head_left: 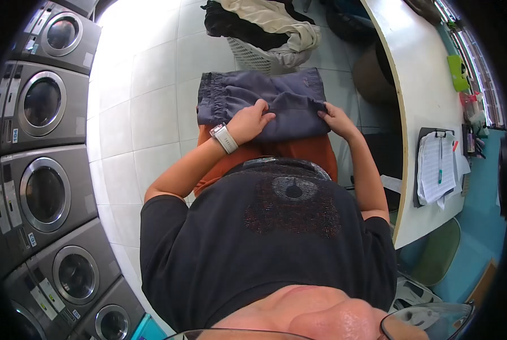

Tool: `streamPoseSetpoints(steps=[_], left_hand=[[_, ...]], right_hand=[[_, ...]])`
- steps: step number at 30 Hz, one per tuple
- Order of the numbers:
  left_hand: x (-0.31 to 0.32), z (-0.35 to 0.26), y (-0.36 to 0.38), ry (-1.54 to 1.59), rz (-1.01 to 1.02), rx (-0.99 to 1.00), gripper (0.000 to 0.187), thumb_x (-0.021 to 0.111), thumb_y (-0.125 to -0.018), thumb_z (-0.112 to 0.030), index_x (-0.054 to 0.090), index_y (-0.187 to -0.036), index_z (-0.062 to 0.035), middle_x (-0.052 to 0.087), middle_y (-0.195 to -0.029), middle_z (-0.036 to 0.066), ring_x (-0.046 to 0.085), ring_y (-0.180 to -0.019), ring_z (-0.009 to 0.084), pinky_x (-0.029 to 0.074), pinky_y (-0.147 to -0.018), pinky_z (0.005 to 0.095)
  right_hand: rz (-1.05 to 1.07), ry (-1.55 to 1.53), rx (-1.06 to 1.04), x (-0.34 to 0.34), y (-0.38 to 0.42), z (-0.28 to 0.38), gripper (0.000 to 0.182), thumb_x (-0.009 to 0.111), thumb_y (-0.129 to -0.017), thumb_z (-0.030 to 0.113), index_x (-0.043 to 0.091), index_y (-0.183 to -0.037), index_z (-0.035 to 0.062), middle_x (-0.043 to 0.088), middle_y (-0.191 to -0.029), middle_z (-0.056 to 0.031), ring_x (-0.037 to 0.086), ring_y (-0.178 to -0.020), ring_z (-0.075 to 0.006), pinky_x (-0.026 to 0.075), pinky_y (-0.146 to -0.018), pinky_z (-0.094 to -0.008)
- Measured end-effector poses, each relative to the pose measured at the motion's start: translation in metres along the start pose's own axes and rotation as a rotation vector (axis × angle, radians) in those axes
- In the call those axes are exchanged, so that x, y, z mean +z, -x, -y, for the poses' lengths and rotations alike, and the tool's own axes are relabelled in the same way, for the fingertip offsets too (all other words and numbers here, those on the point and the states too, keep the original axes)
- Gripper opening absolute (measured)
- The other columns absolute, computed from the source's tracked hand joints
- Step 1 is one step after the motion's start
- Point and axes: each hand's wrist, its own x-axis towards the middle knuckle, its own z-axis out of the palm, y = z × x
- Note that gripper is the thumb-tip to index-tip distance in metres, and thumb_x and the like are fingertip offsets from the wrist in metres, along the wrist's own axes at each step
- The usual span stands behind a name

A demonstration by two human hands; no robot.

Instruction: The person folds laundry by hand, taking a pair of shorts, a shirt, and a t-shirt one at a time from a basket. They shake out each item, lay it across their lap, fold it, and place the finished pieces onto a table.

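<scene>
Grey-purple shorts (270,93) lie folded across my lap, their gathered elastic waistband at the left and a small logo near the far right corner. My left hand (252,121), with a pale watch on its wrist, rests on the near half with thumb and fingers closed on the cloth. At the right edge, my right hand (337,120) pinches a fold of the same shorts. Some of the fingertips are hidden in the fabric. Under the shorts, orange trousers (230,158) cover my legs.
Beyond my knees a white laundry basket (253,55) holds heaped black and cream clothes (264,22). Stacked grey machines with round doors (42,102) line the left. To the right runs a white counter (406,51) bearing a clipboard with papers (436,167).
</scene>
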Motion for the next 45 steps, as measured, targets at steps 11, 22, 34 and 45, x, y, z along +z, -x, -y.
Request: streamPoseSetpoints(steps=[11, 22, 34, 45], left_hand=[[-0.063, 0.122, -0.036, -0.188, -0.392, -0.398, 0.066, 0.071, -0.068, -0.047, 0.053, -0.112, -0.0006, 0.058, -0.105, 0.023, 0.055, -0.101, 0.0364, 0.044, -0.088, 0.0408], [-0.072, 0.131, -0.008, 0.588, -0.367, -0.484, 0.049, 0.076, -0.074, -0.023, 0.052, -0.102, 0.0105, 0.063, -0.09, 0.016, 0.064, -0.08, 0.0198, 0.054, -0.069, 0.0325], [-0.054, -0.005, -0.054, 1.273, -0.215, -0.05, 0.042, 0.059, -0.081, -0.003, 0.04, -0.116, 0.0089, 0.058, -0.101, 0.015, 0.062, -0.083, 0.0197, 0.054, -0.073, 0.0316], [0.079, -0.009, -0.097, -0.322, 0.107, 0.283, 0.062, 0.053, -0.084, -0.049, 0.032, -0.139, -0.0307, 0.014, -0.15, 0.011, 0.009, -0.133, 0.0494, 0.02, -0.097, 0.0677]], right_hand=[[-0.381, 0.326, -0.111, 0.005, -0.008, 0.002, 0.029, 0.047, -0.092, 0.028, 0.047, -0.112, 0.007, 0.059, -0.094, -0.0253, 0.053, -0.093, -0.0446, 0.042, -0.074, -0.0469], [-0.623, 0.791, 0.029, 0.032, -0.029, 0.024, 0.036, 0.055, -0.086, 0.029, 0.045, -0.109, 0.0034, 0.051, -0.123, -0.015, 0.053, -0.106, -0.0366, 0.04, -0.084, -0.0511], [0.134, 1.213, -0.385, 0.091, -0.009, 0.055, 0.094, 0.039, -0.075, 0.073, 0.039, -0.129, -0.0034, 0.033, -0.14, -0.0198, 0.026, -0.132, -0.0307, 0.007, -0.11, -0.0494], [0.053, 0.718, -0.375, 0.062, 0.029, 0.008, 0.077, 0.046, -0.081, 0.062, 0.048, -0.118, -0.0053, 0.04, -0.129, -0.0272, 0.037, -0.121, -0.0412, 0.03, -0.1, -0.0463]])
